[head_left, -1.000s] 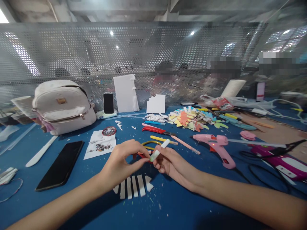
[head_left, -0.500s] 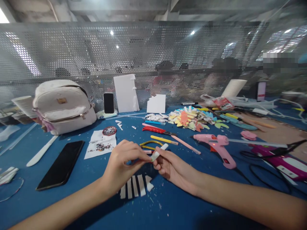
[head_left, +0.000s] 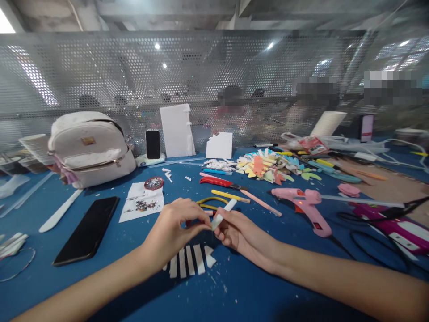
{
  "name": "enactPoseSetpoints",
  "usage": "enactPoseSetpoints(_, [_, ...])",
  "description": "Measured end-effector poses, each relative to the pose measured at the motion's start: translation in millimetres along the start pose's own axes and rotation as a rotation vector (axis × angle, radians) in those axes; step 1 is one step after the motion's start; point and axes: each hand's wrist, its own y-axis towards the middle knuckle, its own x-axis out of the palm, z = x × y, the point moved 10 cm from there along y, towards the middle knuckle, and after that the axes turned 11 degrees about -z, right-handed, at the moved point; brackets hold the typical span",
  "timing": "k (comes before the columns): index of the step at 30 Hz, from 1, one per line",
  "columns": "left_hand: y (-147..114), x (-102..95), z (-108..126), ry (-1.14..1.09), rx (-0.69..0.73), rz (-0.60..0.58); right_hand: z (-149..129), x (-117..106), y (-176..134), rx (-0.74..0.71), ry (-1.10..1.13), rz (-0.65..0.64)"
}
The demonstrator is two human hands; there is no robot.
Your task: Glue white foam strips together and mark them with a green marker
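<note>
Above the blue table, my right hand (head_left: 244, 232) holds a narrow white strip (head_left: 226, 212) between thumb and fingers, its upper end pointing away to the right. My left hand (head_left: 177, 223) pinches at the strip's lower end, thumb against forefinger. Below the hands lie several flat white strips (head_left: 190, 260) in a row, one beside a small pointed white piece (head_left: 210, 256). Just behind the fingers, yellow-handled scissors (head_left: 209, 203) are partly hidden by my hands.
A pink glue gun (head_left: 303, 203) lies right, its cord trailing. Behind are a red-handled cutter (head_left: 216, 181), a yellow stick (head_left: 230, 196) and a pile of coloured paper scraps (head_left: 264, 167). At left are a black phone (head_left: 87, 230), a white knife (head_left: 60, 212) and a backpack (head_left: 92, 152).
The strip sticks out a little farther past my right fingers, tilted slightly more upright. Both hands stay close together in nearly the same place; the view has shifted slightly.
</note>
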Motion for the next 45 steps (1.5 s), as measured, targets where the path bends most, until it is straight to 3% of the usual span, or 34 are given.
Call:
enactPoseSetpoints(8, [3.9,6.6,-9.7,-0.067,-0.083,-0.126,-3.1,-0.5,-0.2,-0.011,-0.030,-0.021])
enactPoseSetpoints(25, [1.0,0.1,-14.3,-0.144,-0.147,0.001,-4.8,-3.3,0.6,-0.013,0.021,0.000])
enactPoseSetpoints(45, [-13.0,-6.8,23.2,0.108,0.278,0.135,15.2,-2.0,-6.1,0.166,0.226,0.068])
